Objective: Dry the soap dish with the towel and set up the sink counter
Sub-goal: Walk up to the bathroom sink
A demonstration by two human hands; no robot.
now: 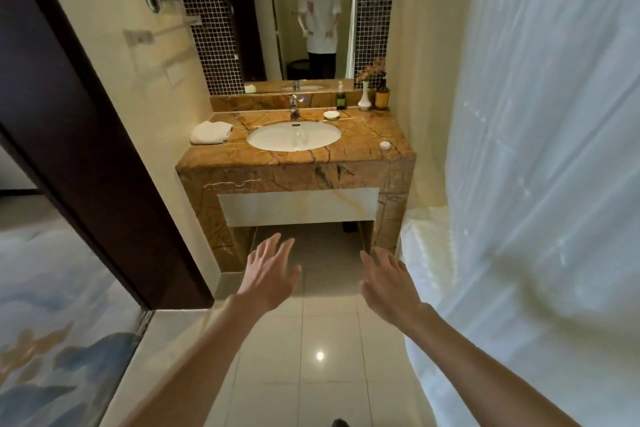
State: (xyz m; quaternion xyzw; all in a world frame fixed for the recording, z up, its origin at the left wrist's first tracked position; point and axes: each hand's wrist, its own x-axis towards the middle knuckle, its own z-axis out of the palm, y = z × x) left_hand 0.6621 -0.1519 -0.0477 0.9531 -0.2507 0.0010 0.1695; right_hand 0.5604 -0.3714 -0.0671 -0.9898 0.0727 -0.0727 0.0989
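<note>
Both hands, left hand (268,270) and right hand (388,282), spread wide with straight fingers, holding nothing, well apart from the far surface (363,139); soap dish (331,115) sits far right of the basin, towel (210,132) far left.

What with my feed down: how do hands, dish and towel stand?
Left hand, right hand open, short of counter. Soap dish by faucet, towel folded at left, untouched. Path clear.
</note>
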